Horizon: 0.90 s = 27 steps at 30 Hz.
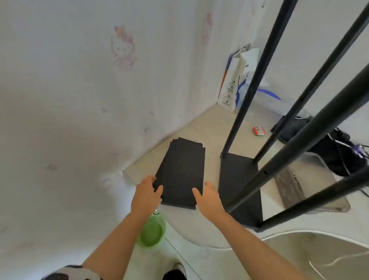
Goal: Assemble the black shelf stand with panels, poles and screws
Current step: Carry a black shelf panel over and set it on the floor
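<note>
Both my hands reach down, left hand [146, 192] and right hand [207, 196] each with its grip holding the near edges of the black panels [182, 171] stacked on the table [149, 166], poles [305, 114] standing on the base panel [238, 179] just right, green basket [152, 233] below.

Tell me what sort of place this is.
Probably a room corner in a home, used here as a spot for flat-pack assembly. Pink cartoon doodles mark the wall, a paper shopping bag leans in the corner, and a green plastic basket sits on the tiled floor.
</note>
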### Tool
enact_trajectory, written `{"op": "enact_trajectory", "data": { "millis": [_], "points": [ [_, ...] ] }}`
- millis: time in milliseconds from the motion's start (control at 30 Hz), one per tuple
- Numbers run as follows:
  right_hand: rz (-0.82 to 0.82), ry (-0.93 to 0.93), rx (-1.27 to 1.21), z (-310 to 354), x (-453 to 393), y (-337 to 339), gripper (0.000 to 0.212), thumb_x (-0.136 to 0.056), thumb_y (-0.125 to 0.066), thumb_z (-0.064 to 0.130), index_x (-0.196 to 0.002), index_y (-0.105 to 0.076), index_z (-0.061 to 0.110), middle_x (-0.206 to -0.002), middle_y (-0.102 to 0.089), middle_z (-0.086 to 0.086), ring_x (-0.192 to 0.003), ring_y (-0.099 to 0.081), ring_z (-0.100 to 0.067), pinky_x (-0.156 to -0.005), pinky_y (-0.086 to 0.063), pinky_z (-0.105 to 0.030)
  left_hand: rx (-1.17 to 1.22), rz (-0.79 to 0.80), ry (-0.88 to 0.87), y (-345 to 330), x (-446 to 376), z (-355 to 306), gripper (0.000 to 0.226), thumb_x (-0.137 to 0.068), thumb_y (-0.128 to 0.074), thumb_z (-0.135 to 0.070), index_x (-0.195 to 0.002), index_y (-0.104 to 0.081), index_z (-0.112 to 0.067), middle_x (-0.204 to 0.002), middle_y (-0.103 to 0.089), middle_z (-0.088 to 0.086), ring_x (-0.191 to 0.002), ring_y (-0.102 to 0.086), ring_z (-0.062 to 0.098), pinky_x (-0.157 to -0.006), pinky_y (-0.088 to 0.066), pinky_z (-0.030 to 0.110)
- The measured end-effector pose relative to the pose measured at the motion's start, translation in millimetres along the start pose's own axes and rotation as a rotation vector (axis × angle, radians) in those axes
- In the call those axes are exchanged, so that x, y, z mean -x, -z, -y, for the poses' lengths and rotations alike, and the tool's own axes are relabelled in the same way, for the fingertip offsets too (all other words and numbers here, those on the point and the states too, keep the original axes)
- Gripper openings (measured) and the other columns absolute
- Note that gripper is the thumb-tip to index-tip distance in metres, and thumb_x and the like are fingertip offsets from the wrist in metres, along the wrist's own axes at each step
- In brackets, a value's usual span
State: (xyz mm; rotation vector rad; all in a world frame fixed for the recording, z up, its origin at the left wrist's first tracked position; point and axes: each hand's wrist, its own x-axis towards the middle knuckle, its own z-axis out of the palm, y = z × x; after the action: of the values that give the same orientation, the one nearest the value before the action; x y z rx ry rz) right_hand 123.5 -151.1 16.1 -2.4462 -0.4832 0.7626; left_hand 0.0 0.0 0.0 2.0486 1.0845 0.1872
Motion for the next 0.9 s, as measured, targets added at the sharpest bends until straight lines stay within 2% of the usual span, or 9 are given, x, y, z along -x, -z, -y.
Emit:
{"op": "enact_trajectory", "data": {
  "millis": [67,167,233,300,400,533,633,800,900],
  "points": [
    [-0.032,-0.118,-0.034,3,-17,-1,0.054,-0.101,-0.049,0.042,-0.136,-0.038,0.003,-0.129,-0.051,-0.013,-0.106,-0.056,-0.026,-0.091,-0.052,-0.036,0.015,0.036,0.067,-3,-14,3,0.046,-0.101,-0.056,-0.029,-0.141,-0.045,-0.01,-0.139,-0.052,0.009,-0.121,-0.053,0.024,-0.097,-0.044,0.035],
    [0.002,-0.301,-0.158,3,-42,-4,0.061,-0.097,-0.053,0.046,-0.135,-0.041,0.0,-0.131,-0.053,-0.016,-0.117,-0.054,-0.033,-0.1,-0.047,-0.042,0.033,0.097,0.146,-11,-34,10,0.055,-0.099,-0.059,-0.033,-0.145,-0.041,-0.009,-0.145,-0.048,0.011,-0.129,-0.05,0.029,-0.106,-0.044,0.043],
    [0.043,-0.404,-0.293,4,-52,-6,0.062,-0.097,-0.056,0.045,-0.137,-0.041,-0.001,-0.128,-0.055,-0.016,-0.116,-0.055,-0.034,-0.095,-0.047,-0.038,0.047,0.131,0.189,-15,-45,13,0.061,-0.098,-0.061,-0.036,-0.148,-0.038,-0.009,-0.146,-0.047,0.012,-0.131,-0.049,0.031,-0.107,-0.044,0.046],
    [0.083,-0.472,-0.409,5,-57,-6,0.054,-0.098,-0.056,0.04,-0.131,-0.045,-0.001,-0.109,-0.059,-0.011,-0.103,-0.056,-0.029,-0.082,-0.043,-0.033,0.049,0.162,0.207,-18,-54,14,0.066,-0.097,-0.062,-0.038,-0.15,-0.034,-0.009,-0.148,-0.046,0.013,-0.134,-0.046,0.033,-0.109,-0.042,0.047],
    [0.094,-0.522,-0.526,4,-66,-11,0.042,-0.097,-0.06,0.034,-0.121,-0.05,0.001,-0.082,-0.049,-0.001,-0.08,-0.051,-0.02,-0.078,-0.042,-0.033,0.015,0.207,0.211,-22,-70,18,0.072,-0.097,-0.061,-0.042,-0.153,-0.03,-0.008,-0.149,-0.045,0.014,-0.138,-0.04,0.035,-0.112,-0.039,0.047],
    [0.086,-0.546,-0.551,9,-76,-15,0.05,-0.094,-0.065,0.033,-0.127,-0.049,-0.001,-0.092,-0.053,-0.004,-0.08,-0.05,-0.02,-0.076,-0.042,-0.032,-0.116,0.29,0.198,-27,-84,20,0.063,-0.096,-0.059,-0.047,-0.143,-0.041,-0.01,-0.141,-0.05,0.012,-0.13,-0.039,0.035,-0.107,-0.037,0.044],
    [0.059,-0.583,-0.575,10,-83,-21,0.046,-0.091,-0.07,0.03,-0.12,-0.051,-0.001,-0.092,-0.056,-0.006,-0.074,-0.053,-0.02,-0.065,-0.045,-0.031,-0.2,0.315,0.178,-28,-87,20,0.06,-0.096,-0.058,-0.048,-0.141,-0.043,-0.011,-0.139,-0.046,0.012,-0.128,-0.038,0.033,-0.105,-0.036,0.041],
    [0.024,-0.611,-0.58,10,-89,-33,0.039,-0.088,-0.073,0.029,-0.106,-0.051,0.003,-0.085,-0.057,-0.007,-0.078,-0.058,-0.023,-0.076,-0.052,-0.036,-0.109,0.294,0.236,-29,-96,21,0.057,-0.095,-0.064,-0.04,-0.14,-0.047,-0.01,-0.137,-0.05,0.012,-0.127,-0.045,0.033,-0.107,-0.036,0.041],
    [0.024,-0.613,-0.634,8,-88,-33,0.041,-0.085,-0.077,0.028,-0.11,-0.06,0.0,-0.094,-0.068,-0.011,-0.085,-0.067,-0.029,-0.083,-0.058,-0.043,-0.051,0.281,0.267,-28,-96,19,0.058,-0.093,-0.069,-0.037,-0.138,-0.048,-0.008,-0.135,-0.05,0.013,-0.126,-0.047,0.034,-0.106,-0.04,0.043]
  ]
}}
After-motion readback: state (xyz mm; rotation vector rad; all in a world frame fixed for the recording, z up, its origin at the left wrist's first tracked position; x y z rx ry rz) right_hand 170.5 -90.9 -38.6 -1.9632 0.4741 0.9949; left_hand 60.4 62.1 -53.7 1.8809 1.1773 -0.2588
